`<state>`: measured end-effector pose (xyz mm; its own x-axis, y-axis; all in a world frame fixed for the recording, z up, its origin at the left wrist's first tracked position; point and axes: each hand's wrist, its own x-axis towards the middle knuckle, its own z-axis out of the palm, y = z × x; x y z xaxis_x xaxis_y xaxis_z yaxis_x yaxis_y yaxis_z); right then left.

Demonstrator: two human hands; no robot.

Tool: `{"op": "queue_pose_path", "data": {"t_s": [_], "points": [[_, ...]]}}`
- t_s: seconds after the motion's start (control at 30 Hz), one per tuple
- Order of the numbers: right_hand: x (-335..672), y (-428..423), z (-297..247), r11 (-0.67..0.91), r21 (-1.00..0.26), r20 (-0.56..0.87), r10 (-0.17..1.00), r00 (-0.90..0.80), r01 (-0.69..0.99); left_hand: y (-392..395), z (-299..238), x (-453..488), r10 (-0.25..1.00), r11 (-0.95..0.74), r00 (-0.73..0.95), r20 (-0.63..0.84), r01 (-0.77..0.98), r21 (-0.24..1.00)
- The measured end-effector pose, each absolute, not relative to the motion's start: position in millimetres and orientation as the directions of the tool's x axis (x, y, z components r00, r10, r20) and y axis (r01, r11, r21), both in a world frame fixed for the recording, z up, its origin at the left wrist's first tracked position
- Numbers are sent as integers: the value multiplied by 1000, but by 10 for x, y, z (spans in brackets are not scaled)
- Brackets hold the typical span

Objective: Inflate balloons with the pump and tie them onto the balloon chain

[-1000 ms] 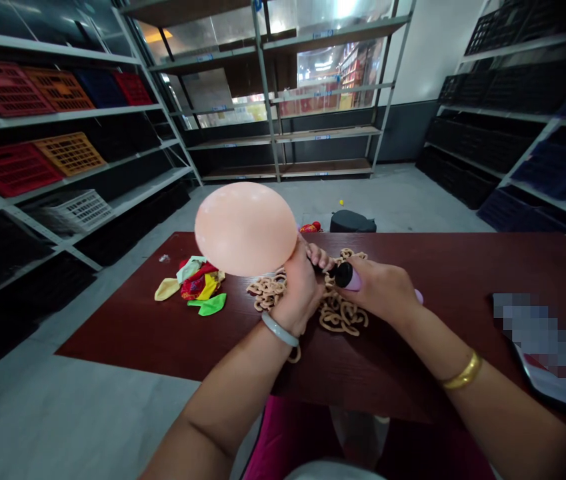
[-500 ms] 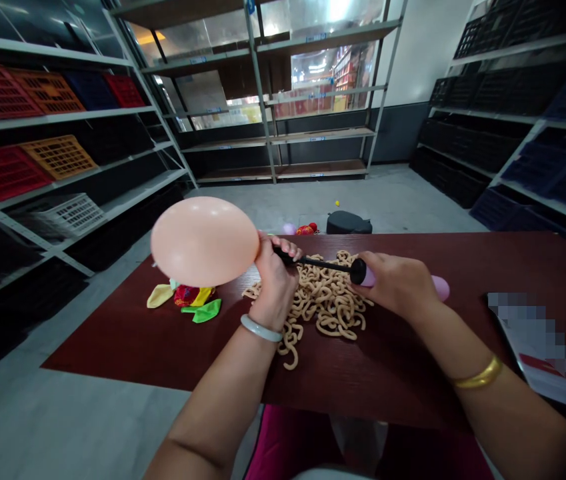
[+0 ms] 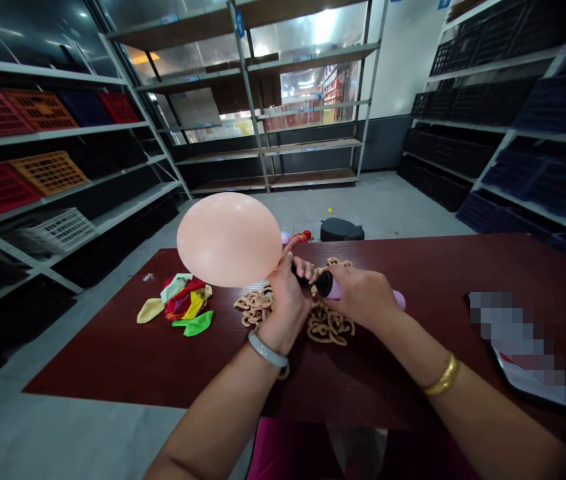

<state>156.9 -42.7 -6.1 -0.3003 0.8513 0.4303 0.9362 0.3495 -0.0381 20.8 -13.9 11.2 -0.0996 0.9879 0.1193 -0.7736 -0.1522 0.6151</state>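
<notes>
A large peach balloon [image 3: 230, 239], blown up round, stretches left from my left hand [image 3: 290, 283]. That hand is closed around the balloon's neck and the black end of a hand balloon pump; its index finger points up along the balloon. My right hand [image 3: 365, 297] wraps round the purple barrel of the balloon pump [image 3: 333, 288], whose rounded end sticks out behind the palm. The two hands are close together, with hardly any pump rod showing. Under them lies a pile of tan, curled rope-like pieces [image 3: 333, 327], partly hidden by my hands.
Uninflated balloons [image 3: 187, 303] in several colours lie on the dark red table [image 3: 113, 360] at left. A flat, blurred-out object [image 3: 523, 353] lies at right. Past the table, a dark stool-like thing [image 3: 341, 229] stands on the floor. Shelves with crates [image 3: 50, 172] line the sides.
My right hand has moved left toward my left hand, sliding the pump barrel over the black rod. The balloon and left hand appear further right, and the camera view has shifted slightly.
</notes>
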Motion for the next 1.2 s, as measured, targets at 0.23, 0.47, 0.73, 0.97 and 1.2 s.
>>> {"op": "queue_pose_path", "data": {"t_s": [0.23,0.47,0.73,0.97,1.2], "points": [[1858,-305,-43,343,-26,419,857,-301,939,157,310,-437,975,-222,-169,144,-799,559],[1891,-346,18,302,-2,407,871,-275,953,111,308,-461,962,-274,-218,167,-792,546],[1655,-403,-74,323,3,394,870,-298,946,-20,74,111,991,-133,-131,42,-842,523],[1531,-402,-73,320,-38,373,883,-283,947,-111,-18,358,994,-109,-100,45,-839,533],[1746,-294,-179,318,-48,353,892,-282,947,188,17,-94,994,-96,-111,2,-854,512]]}}
